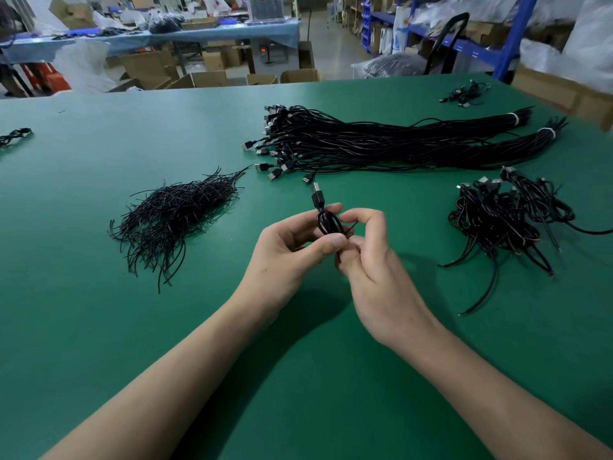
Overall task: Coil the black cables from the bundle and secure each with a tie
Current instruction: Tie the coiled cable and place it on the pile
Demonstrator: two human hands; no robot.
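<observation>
Head view. Your left hand [292,250] and right hand [374,260] meet above the green table [99,327], with one coiled cable [326,224] held between them. The left thumb and fingers are curled and pinch the cable at its near end. Its long axis runs away from you, and the plug [317,194] stands at the far end, clear of both hands. The right fingers are curled close against the cable's right side and appear to pinch a thin tie [352,227], whose short end juts rightward across that axis. On this reading the twist falls to the right hand, which is nearer the tie. The bundle [381,144] lies beyond the hands, the loose ties [175,214] to the left, and the heap of coiled cables [504,217] to the right, all well apart from your fingers.
</observation>
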